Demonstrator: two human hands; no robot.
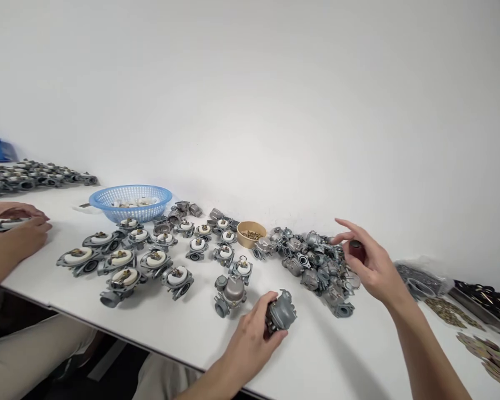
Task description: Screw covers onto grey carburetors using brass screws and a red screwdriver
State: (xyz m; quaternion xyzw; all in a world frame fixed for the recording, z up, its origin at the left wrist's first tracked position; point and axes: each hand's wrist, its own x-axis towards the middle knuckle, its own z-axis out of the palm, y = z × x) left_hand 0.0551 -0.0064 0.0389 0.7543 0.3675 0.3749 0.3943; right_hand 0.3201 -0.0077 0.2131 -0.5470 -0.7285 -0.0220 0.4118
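Left hand (250, 341): a grey metal part (281, 314) is gripped near, kept steady on the table (183, 328).
Right hand (369, 264): a small dark piece (355, 250) is pinched, raised over the pile of parts (316, 264).

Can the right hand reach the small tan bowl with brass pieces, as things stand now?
Probably yes. The right hand hovers over the pile of metal parts, and the tan bowl stands just beyond that pile, uncovered; nothing tall stands between them.

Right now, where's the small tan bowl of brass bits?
In the head view, the tan bowl sits mid-table near the wall, between the rows of white-topped carburetors on its left and the loose metal pile on its right.
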